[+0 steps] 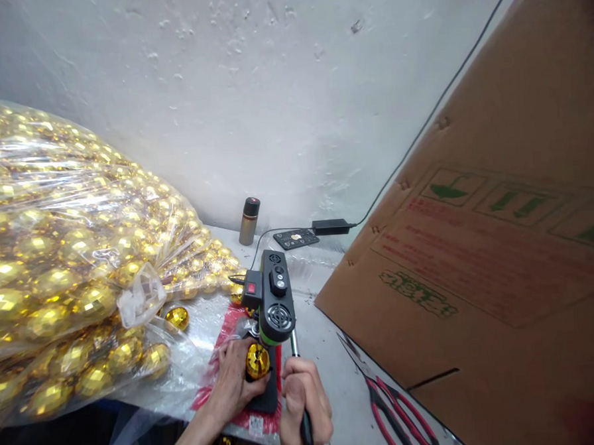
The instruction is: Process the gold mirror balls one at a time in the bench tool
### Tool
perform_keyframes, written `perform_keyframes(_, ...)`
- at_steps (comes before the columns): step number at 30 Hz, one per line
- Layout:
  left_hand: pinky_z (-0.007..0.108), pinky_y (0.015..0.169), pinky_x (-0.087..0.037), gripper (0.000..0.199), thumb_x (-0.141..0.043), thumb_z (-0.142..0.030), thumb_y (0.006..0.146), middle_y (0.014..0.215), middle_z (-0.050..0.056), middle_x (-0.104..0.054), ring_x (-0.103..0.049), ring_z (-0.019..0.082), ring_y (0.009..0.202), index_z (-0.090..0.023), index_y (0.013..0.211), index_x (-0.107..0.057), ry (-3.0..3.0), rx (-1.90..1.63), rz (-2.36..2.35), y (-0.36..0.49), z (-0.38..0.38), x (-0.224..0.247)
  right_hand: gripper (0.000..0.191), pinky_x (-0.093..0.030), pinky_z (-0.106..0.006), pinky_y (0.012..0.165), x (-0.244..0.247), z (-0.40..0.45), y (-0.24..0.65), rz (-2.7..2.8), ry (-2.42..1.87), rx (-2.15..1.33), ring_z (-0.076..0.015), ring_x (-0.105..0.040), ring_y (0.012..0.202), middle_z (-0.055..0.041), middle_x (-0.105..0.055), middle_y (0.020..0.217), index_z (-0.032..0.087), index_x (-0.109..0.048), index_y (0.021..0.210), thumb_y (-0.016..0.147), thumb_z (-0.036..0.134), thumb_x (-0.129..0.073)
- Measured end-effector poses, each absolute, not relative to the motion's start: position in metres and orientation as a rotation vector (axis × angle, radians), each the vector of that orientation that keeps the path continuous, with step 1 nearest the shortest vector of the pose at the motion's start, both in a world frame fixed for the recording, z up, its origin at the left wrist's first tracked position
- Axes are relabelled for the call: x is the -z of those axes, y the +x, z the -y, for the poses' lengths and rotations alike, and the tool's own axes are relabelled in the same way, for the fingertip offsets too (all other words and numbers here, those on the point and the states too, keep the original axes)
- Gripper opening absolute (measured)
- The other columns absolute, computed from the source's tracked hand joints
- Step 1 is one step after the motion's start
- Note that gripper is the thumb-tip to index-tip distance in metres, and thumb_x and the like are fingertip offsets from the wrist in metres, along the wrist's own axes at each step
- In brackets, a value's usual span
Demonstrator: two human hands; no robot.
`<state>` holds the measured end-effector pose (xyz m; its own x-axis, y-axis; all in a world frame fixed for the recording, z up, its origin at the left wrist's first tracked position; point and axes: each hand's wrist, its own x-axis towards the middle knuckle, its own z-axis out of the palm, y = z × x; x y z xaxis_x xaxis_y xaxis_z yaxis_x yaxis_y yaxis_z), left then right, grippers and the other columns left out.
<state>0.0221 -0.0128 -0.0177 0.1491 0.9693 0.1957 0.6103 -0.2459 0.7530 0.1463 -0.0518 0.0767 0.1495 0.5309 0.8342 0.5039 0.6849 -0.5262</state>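
A shiny faceted gold ball sits beneath the head of a small black bench drill press. My left hand is closed around the ball's left side, with the thumb along its lower edge. On the right, my right hand is wrapped around the press's lever, which has a metal rod and a black grip. The black base of the press rests on a red plastic sheet. Whether a bit touches the ball is hidden by the press head.
A large clear plastic bag of gold balls fills the left. One loose gold ball lies beside it. Red-handled scissors lie near a big cardboard box. A small bottle and a power adapter stand by the wall.
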Motion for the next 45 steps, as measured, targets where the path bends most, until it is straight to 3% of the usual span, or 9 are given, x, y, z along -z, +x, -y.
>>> perform_keyframes(5, 0.054, 0.101, -0.041, 0.049, -0.076, -0.034, 0.076, 0.111, 0.01, -0.069, -0.06, 0.035, 0.11, -0.021, 0.121, -0.062, 1.904, -0.911, -1.507, 0.023, 0.013, 0.018, 0.028, -0.043, -0.025, 0.059, -0.059, 0.047, 0.141, 1.38, -0.867, 0.01, -0.0113, -0.053, 0.061, 0.0017, -0.053, 0.071, 0.022, -0.049, 0.074, 0.099, 0.011, -0.042)
perform_keyframes(11, 0.052, 0.099, -0.042, 0.046, -0.076, -0.032, 0.074, 0.109, 0.009, -0.071, -0.062, 0.034, 0.108, -0.021, 0.117, -0.064, 1.896, -0.914, -1.507, 0.024, 0.013, 0.013, 0.033, -0.047, -0.031, 0.077, -0.061, 0.043, 0.133, 1.289, -0.888, 0.057, -0.0107, -0.052, 0.061, 0.0037, -0.054, 0.07, 0.022, -0.048, 0.071, 0.102, 0.016, -0.041)
perform_keyframes(19, 0.055, 0.1, -0.041, 0.05, -0.074, -0.029, 0.072, 0.114, 0.012, -0.07, -0.061, 0.036, 0.112, -0.018, 0.119, -0.064, 1.873, -0.895, -1.515, 0.025, 0.012, 0.012, 0.034, -0.047, -0.031, 0.075, -0.051, 0.043, 0.135, 1.289, -0.881, 0.06, -0.0114, -0.052, 0.06, 0.0029, -0.056, 0.069, 0.021, -0.052, 0.072, 0.104, 0.019, -0.042)
perform_keyframes(34, 0.057, 0.102, -0.041, 0.049, -0.074, -0.027, 0.071, 0.115, 0.012, -0.07, -0.062, 0.037, 0.112, -0.02, 0.118, -0.064, 1.876, -0.938, -1.491, 0.026, 0.011, 0.021, 0.034, -0.048, -0.034, 0.088, -0.043, 0.042, 0.135, 1.278, -0.898, 0.067, -0.0113, -0.051, 0.06, 0.0041, -0.056, 0.07, 0.022, -0.051, 0.071, 0.104, 0.021, -0.042)
perform_keyframes(39, 0.057, 0.102, -0.041, 0.05, -0.074, -0.027, 0.071, 0.115, 0.012, -0.07, -0.062, 0.037, 0.113, -0.019, 0.12, -0.064, 1.884, -0.956, -1.484, 0.027, 0.01, 0.026, 0.034, -0.048, -0.034, 0.087, -0.04, 0.041, 0.137, 1.301, -0.894, 0.07, -0.0121, -0.052, 0.06, 0.0037, -0.056, 0.069, 0.023, -0.051, 0.072, 0.104, 0.02, -0.041)
perform_keyframes(45, 0.059, 0.103, -0.041, 0.049, -0.073, -0.029, 0.073, 0.114, 0.014, -0.071, -0.062, 0.038, 0.113, -0.017, 0.12, -0.064, 1.908, -0.965, -1.509, 0.026, 0.007, 0.032, 0.031, -0.046, -0.031, 0.072, -0.044, 0.04, 0.142, 1.368, -0.873, 0.055, -0.0123, -0.051, 0.06, 0.0031, -0.055, 0.068, 0.023, -0.049, 0.074, 0.102, 0.015, -0.04)
